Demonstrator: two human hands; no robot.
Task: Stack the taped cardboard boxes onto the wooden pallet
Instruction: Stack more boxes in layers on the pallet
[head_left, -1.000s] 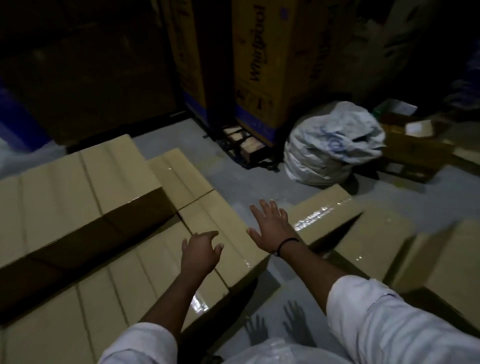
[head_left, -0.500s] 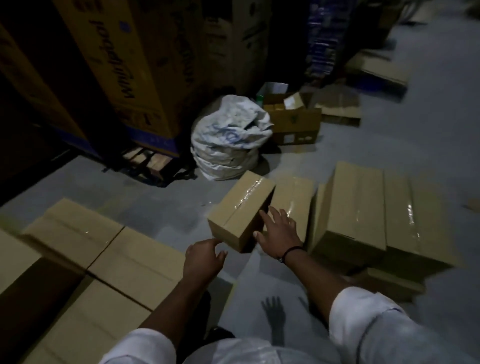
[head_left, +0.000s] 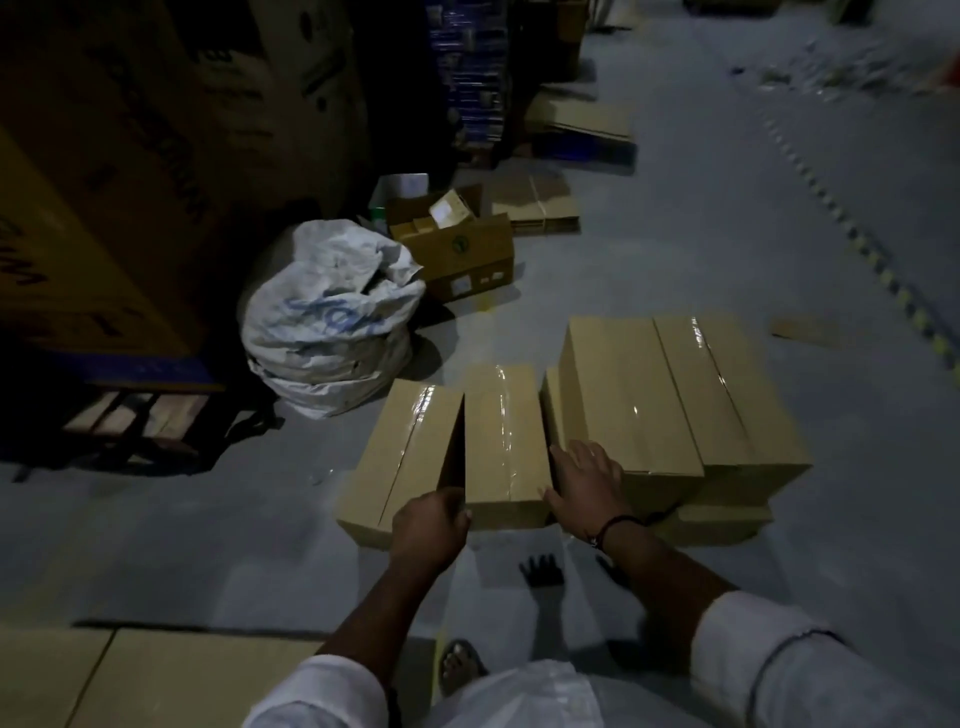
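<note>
Head view, left hand (head_left: 431, 530) gripping glossy-taped oblong cardboard box (head_left: 504, 447), right hand (head_left: 589, 491) flat against it

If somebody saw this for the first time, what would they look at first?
Probably the two hands in the middle: the left hand curls round the near corner of a taped box on the floor, the right hand lies flat against its other side. Then the big crumpled white sack behind on the left, and the stack of boxes on the right.
</note>
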